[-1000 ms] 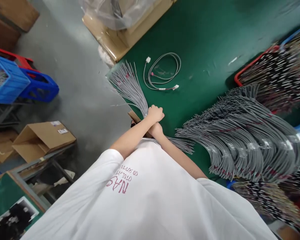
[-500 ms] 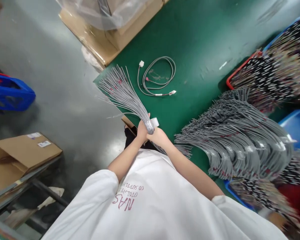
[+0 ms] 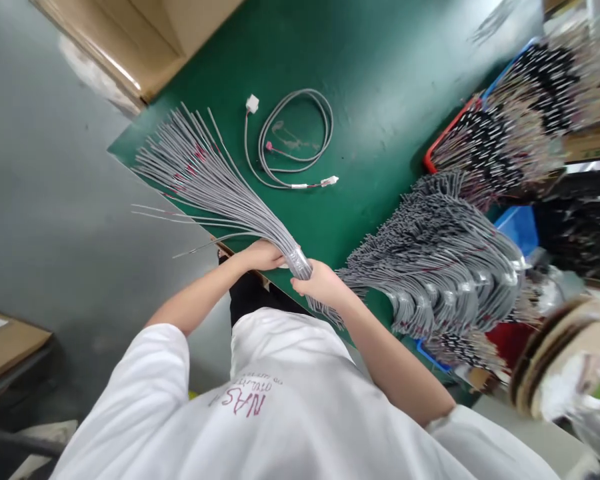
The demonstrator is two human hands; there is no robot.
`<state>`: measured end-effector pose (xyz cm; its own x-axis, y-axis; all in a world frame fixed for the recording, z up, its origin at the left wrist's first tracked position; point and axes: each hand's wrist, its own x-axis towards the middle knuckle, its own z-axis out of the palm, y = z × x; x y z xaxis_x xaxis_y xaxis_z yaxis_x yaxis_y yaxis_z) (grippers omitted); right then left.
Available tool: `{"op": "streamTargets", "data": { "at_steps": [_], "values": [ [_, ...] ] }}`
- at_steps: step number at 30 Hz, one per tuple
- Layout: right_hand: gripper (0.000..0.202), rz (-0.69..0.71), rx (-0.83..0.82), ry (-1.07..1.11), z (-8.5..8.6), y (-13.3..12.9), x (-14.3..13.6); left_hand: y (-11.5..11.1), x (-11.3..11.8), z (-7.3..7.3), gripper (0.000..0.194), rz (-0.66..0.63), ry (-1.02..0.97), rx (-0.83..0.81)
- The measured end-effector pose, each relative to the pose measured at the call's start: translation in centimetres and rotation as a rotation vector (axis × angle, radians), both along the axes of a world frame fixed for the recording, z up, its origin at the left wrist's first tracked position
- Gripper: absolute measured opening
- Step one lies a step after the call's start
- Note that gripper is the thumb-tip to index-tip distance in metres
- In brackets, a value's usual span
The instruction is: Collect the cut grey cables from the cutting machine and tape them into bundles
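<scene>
My right hand [image 3: 320, 283] is closed round the lower part of a thick bundle of grey cables [image 3: 230, 193]. Clear tape [image 3: 297, 259] wraps the bundle just above that grip. My left hand [image 3: 264, 255] is at the bundle's left side, its fingertips partly hidden beneath the cables. By those fingers a small white edge [image 3: 283, 266] shows, seemingly the tape roll, mostly covered. The bundle's loose ends fan out to the upper left, a few beyond the table edge. Past the bundle lies one coiled grey cable [image 3: 300, 167] with white connectors [image 3: 253, 103].
Taped bundles of grey cables [image 3: 440, 267] are piled right on the green table [image 3: 380, 80]. Behind them stand a red bin [image 3: 447, 137] and a blue bin [image 3: 520, 227] with wires. A cardboard box [image 3: 180, 33] occupies the upper left corner. Another carton [image 3: 10, 343] is lower left.
My left hand has moved left, away from my right. The white roll, earlier beside the tape band on the right, now shows only as an edge under the left side. The view has shifted.
</scene>
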<state>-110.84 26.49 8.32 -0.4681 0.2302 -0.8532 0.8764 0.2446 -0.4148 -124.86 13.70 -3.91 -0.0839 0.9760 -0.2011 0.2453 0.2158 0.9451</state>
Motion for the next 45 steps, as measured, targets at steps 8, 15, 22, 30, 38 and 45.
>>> {"op": "streamTargets", "data": {
  "at_steps": [8,15,22,30,38,45],
  "values": [
    [0.045,-0.04,0.056,0.036,-0.7,-0.4,0.0,-1.7,1.9,3.4,0.036,0.146,-0.211,-0.213],
    [0.029,0.13,0.181,0.041,-1.3,-2.1,0.7,-2.6,3.1,9.1,0.038,0.308,-0.313,-0.489],
    [0.04,0.162,0.177,0.03,-0.9,-3.3,2.0,0.4,2.6,21.5,0.048,0.187,-0.275,-0.565],
    [0.025,0.025,-0.115,0.128,-0.7,0.1,2.9,17.4,-0.6,25.3,0.038,0.247,0.431,-0.158],
    [0.016,-0.09,-0.353,0.223,-2.8,2.2,3.8,25.3,5.3,12.9,0.031,0.16,0.64,-0.055],
    [0.031,-0.169,-0.624,0.325,-4.9,3.3,5.6,26.5,7.6,8.9,0.02,-0.147,0.618,-0.089]
  ]
}}
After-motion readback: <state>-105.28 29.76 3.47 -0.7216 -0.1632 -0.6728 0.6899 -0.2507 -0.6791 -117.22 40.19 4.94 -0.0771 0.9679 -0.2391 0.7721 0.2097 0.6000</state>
